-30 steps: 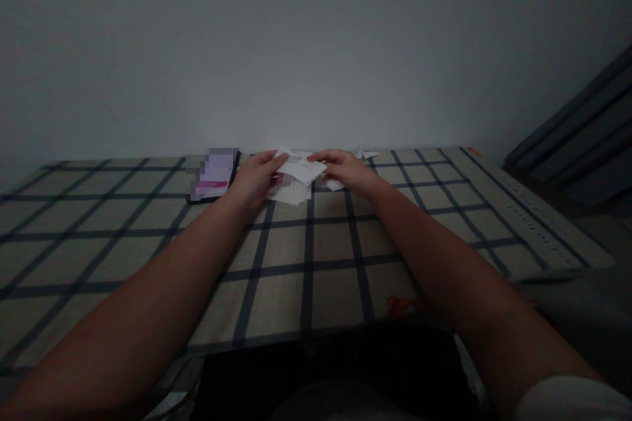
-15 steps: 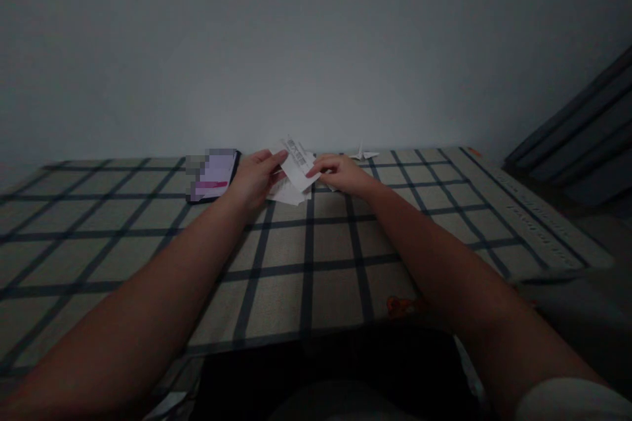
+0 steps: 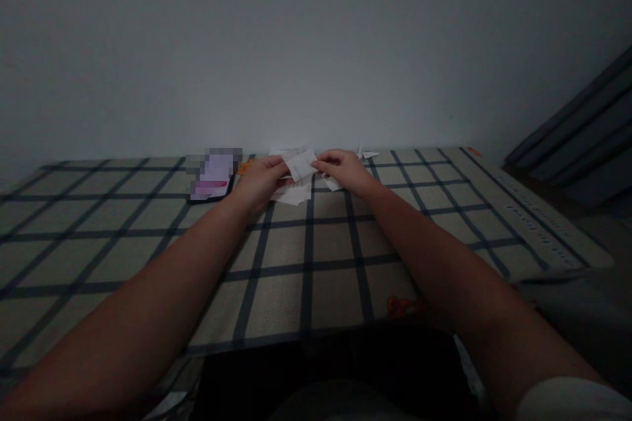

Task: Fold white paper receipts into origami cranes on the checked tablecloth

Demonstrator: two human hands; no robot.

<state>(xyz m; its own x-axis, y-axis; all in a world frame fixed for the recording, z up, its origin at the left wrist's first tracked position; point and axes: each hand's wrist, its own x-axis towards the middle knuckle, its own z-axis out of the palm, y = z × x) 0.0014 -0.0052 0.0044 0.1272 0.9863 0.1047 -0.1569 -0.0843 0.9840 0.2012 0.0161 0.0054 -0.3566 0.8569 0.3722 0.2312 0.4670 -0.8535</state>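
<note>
Between my two hands is a small white sheet of paper (image 3: 302,166), held up over the table with its plain side showing. My left hand (image 3: 261,179) is closed on the paper's left edge, thumb on top. On the right edge, my right hand (image 3: 343,169) pinches it between thumb and fingertips. Several other white paper pieces (image 3: 292,195) lie flat beneath and behind it. A folded white paper shape with pointed tips (image 3: 367,154) sits just beyond my right hand.
A phone (image 3: 213,177) with a lit, partly blurred screen lies left of my left hand. An orange object (image 3: 245,166) shows behind that hand. Another orange item (image 3: 401,306) lies at the near edge of the checked tablecloth (image 3: 286,243). A wall (image 3: 316,46) rises behind.
The paper has turned from its printed side to a plain side and sits lower and flatter. My left hand has shifted slightly, uncovering the orange object behind it.
</note>
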